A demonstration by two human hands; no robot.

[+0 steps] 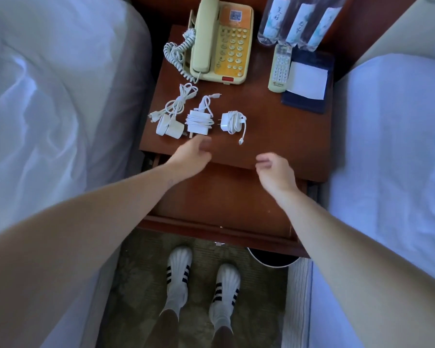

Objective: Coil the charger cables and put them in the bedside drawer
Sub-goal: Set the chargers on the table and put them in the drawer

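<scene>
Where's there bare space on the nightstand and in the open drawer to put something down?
The drawer floor looks bare under both hands. On the nightstand, wood is free right of the three chargers, below the remote and notepad. The back is crowded with the phone and bottles.

A hotel twin room. White-sheeted beds (48, 96) fill both sides of the frame, a wooden nightstand (261, 126) between them. At top centre sit a corded desk phone (221, 41), labelled water bottles (299, 21) and a notepad (308, 80).

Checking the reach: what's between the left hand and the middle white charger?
Only bare brown wooden nightstand top between left hand and middle white charger, per the head view.
</scene>
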